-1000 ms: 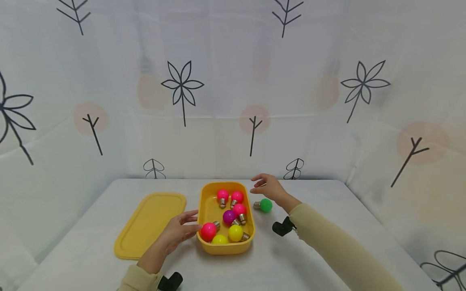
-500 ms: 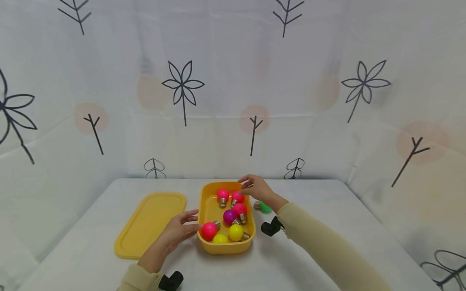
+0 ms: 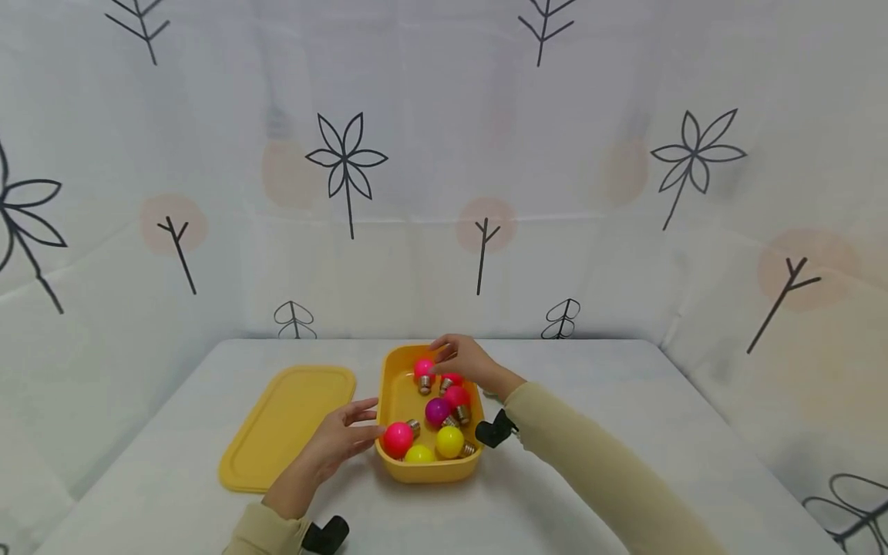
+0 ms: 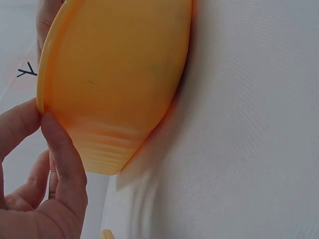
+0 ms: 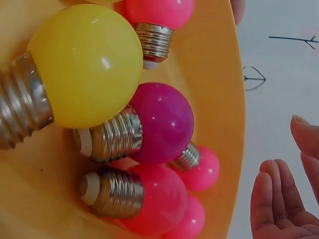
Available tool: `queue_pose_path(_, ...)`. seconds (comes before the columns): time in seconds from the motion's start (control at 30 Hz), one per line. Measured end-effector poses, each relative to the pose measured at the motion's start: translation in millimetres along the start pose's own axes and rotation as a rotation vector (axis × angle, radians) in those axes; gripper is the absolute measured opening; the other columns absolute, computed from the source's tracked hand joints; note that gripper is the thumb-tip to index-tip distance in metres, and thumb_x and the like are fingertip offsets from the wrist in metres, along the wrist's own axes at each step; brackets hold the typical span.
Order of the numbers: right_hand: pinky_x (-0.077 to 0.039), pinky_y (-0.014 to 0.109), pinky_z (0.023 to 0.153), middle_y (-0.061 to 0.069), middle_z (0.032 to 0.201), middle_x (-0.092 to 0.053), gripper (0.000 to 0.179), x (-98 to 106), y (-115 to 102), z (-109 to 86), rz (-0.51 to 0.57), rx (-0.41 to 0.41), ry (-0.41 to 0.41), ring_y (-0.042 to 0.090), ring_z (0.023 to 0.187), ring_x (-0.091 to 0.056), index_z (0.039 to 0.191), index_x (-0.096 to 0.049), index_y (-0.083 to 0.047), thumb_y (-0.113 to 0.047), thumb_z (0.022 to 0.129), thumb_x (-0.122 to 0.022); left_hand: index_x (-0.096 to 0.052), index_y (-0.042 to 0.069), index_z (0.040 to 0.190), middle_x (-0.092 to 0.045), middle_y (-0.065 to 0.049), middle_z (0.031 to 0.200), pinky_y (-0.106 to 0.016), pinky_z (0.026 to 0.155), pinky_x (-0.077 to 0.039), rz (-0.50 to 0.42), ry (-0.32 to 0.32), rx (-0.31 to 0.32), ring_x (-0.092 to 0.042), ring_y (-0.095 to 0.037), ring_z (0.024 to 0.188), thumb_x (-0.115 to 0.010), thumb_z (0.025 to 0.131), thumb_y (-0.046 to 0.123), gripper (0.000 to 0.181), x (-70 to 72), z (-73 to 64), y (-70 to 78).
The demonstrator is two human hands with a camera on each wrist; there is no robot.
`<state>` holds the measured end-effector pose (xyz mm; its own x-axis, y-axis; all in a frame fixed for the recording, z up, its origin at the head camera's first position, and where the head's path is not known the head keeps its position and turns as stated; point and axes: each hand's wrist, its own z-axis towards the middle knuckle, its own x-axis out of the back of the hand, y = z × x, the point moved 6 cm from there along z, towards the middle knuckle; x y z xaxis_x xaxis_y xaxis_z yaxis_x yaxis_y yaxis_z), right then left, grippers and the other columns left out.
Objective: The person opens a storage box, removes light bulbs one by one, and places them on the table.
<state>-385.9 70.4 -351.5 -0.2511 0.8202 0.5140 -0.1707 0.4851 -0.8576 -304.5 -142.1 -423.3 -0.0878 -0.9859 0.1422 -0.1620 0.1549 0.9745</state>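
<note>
With bulbs (image 3: 449, 442) already inside, the lower-centre yellow box (image 3: 430, 473) is being pinched by the left hand (image 3: 336, 441), nothing is being held by the spread right hand (image 3: 472, 361), the lower-left lid (image 3: 287, 428) being left off.

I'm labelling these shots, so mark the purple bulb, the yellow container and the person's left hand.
Purple bulb (image 5: 163, 122): right wrist view, on its round globe.
Yellow container (image 3: 430, 474): head view, on its near outer wall.
Left hand (image 3: 336, 442): head view, on the back of the hand.
</note>
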Motion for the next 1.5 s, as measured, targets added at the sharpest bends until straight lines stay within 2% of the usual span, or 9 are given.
queue_pose_path(0.23, -0.049, 0.044, 0.086, 0.013, 0.104, -0.061, 0.038, -16, -6, 8.0, 0.007, 0.065, -0.115, 0.024, 0.09, -0.057, 0.115, -0.06, -0.003, -0.013, 0.081, -0.073, -0.049, 0.007, 0.133, -0.052, -0.014, 0.12, -0.037, 0.084, -0.051, -0.01, -0.009, -0.001, -0.054, -0.025, 0.102, -0.073, 0.08, 0.01, 0.059, -0.2, 0.7, 0.7)
queue_pose_path(0.47, -0.05, 0.047, 0.083, 0.017, 0.106, -0.06, 0.037, -34, -10, 9.3, 0.026, 0.081, -0.247, 0.035, 0.091, -0.061, 0.115, -0.058, 0.0, -0.011, 0.082, -0.071, -0.05, 0.007, 0.133, -0.053, -0.014, 0.12, -0.038, 0.084, -0.051, -0.021, -0.013, 0.002, -0.055, -0.025, 0.102, -0.072, 0.081, 0.009, 0.056, -0.6, 0.9, 1.7)
queue_pose_path(0.57, -0.051, 0.043, 0.082, 0.021, 0.11, -0.059, 0.035, -41, -12, 8.0, 0.014, 0.094, -0.313, 0.03, 0.089, -0.062, 0.114, -0.058, 0.001, -0.009, 0.083, -0.07, -0.05, 0.007, 0.132, -0.053, -0.015, 0.12, -0.038, 0.084, -0.051, -0.022, -0.013, 0.0, -0.054, -0.026, 0.103, -0.072, 0.081, 0.009, 0.056, -0.8, 1.0, 2.2)
queue_pose_path(0.67, -0.052, 0.034, 0.082, 0.02, 0.109, -0.06, 0.032, -48, -13, 6.8, -0.03, 0.12, -0.372, 0.02, 0.088, -0.06, 0.113, -0.06, 0.0, -0.006, 0.083, -0.07, -0.05, 0.007, 0.133, -0.053, -0.015, 0.12, -0.039, 0.085, -0.05, -0.021, -0.014, -0.002, -0.054, -0.026, 0.103, -0.072, 0.08, 0.009, 0.057, -1.0, 1.3, 2.2)
queue_pose_path(0.8, -0.051, 0.029, 0.081, 0.016, 0.106, -0.062, 0.028, -57, -12, 5.3, -0.085, 0.147, -0.444, 0.017, 0.09, -0.057, 0.109, -0.063, -0.001, -0.003, 0.082, -0.069, -0.05, 0.006, 0.133, -0.053, -0.015, 0.121, -0.039, 0.085, -0.05, -0.024, -0.018, -0.003, -0.055, -0.025, 0.102, -0.073, 0.08, 0.009, 0.057, -1.2, 1.9, 2.2)
queue_pose_path(0.93, -0.051, 0.028, 0.08, 0.014, 0.104, -0.062, 0.026, -65, -9, 3.0, -0.114, 0.128, -0.516, 0.018, 0.09, -0.057, 0.106, -0.064, -0.002, -0.002, 0.081, -0.07, -0.049, 0.006, 0.133, -0.053, -0.015, 0.121, -0.039, 0.084, -0.05, -0.03, -0.021, -0.003, -0.056, -0.025, 0.101, -0.072, 0.081, 0.009, 0.057, -1.0, 1.7, 2.2)
queue_pose_path(1.17, -0.051, 0.027, 0.081, 0.0, 0.1, -0.062, 0.028, -72, -7, -5.1, -0.213, 0.06, -0.596, 0.014, 0.093, -0.056, 0.104, -0.065, -0.012, -0.009, 0.078, -0.074, -0.049, 0.007, 0.133, -0.053, -0.014, 0.122, -0.038, 0.085, -0.05, -0.027, -0.015, -0.005, -0.055, -0.025, 0.103, -0.074, 0.079, 0.011, 0.06, -0.2, 0.4, 1.5)
queue_pose_path(1.5, -0.051, 0.024, 0.076, -0.005, 0.095, -0.063, 0.028, -83, -10, -13.3, -0.303, 0.054, -0.689, 0.013, 0.091, -0.057, 0.101, -0.068, -0.021, -0.007, 0.078, -0.074, -0.049, 0.007, 0.134, -0.052, -0.015, 0.122, -0.038, 0.085, -0.05, -0.038, -0.016, 0.005, -0.056, -0.024, 0.101, -0.075, 0.078, 0.013, 0.062, 0.0, 1.7, -0.3)
